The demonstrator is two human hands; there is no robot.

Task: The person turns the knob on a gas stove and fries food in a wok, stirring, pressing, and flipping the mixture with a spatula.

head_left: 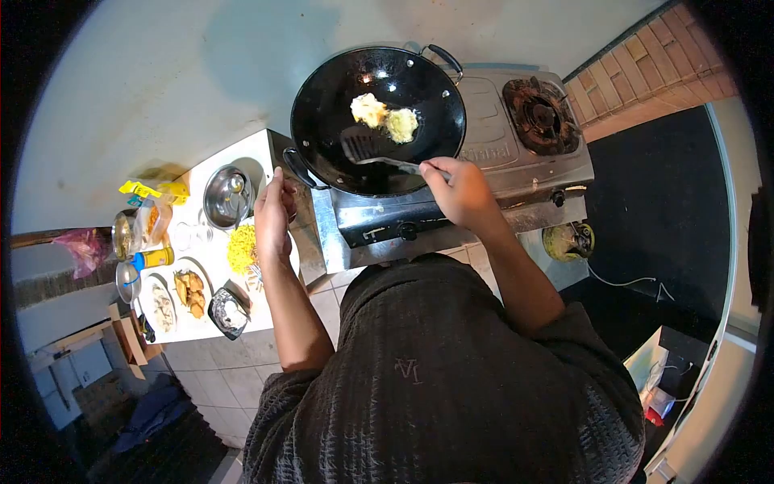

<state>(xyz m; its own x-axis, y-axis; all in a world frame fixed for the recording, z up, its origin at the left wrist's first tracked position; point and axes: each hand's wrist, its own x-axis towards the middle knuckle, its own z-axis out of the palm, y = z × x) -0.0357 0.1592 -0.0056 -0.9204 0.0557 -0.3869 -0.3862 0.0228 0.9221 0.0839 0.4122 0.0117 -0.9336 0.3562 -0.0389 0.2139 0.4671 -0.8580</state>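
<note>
My right hand (463, 192) is closed around the handle of a slotted spatula (387, 161), whose dark blade rests low inside the black wok (330, 97). Just above the blade, two pale yellow pieces of frying food sit in the wok: one lumpy piece (368, 110) on the left and a rounder one (401, 126) touching or nearly touching it on the right. Left of the wok, my left hand (274, 211) is raised with fingers stretched upward, holding nothing visible. It is close to the wok's left loop handle (303, 168), with a small gap between them.
The wok stands on a steel gas stove (484, 121); its right burner (542, 115) is bare. On the white table (262, 319) at left are a metal bowl (228, 196), yellow food (241, 248), a plate of browned food (190, 292) and a black dish (229, 311). A gas cylinder (568, 241) stands at right.
</note>
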